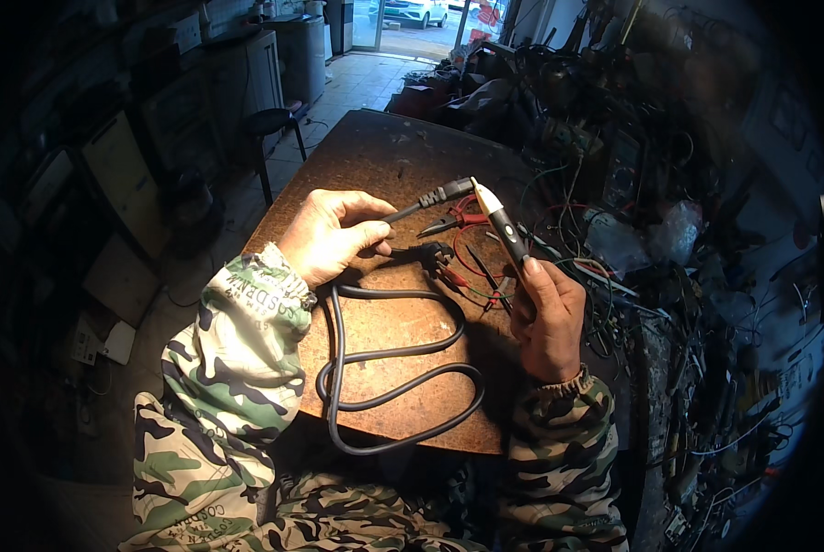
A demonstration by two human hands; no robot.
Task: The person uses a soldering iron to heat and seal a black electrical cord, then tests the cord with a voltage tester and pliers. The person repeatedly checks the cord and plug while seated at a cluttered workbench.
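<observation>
My left hand [331,237] pinches a black power cord [398,350] just behind its moulded connector [447,193], which points right and away from me. The rest of the cord lies in loose loops on the brown worktable [375,166], partly over its near edge. My right hand [552,317] is closed around a black-and-white pen-shaped tester [506,230], tilted up to the left. Its pale tip is at the connector's end; whether they touch I cannot tell. A black plug [435,252] rests just right of my left fingers.
Red-handled clips [472,219] and thin wires lie beyond the plug. Along the right side is a dense heap of cables, tools and clear plastic bags [679,230], with a multimeter [623,164] among them. A round stool [266,121] stands at the table's far left.
</observation>
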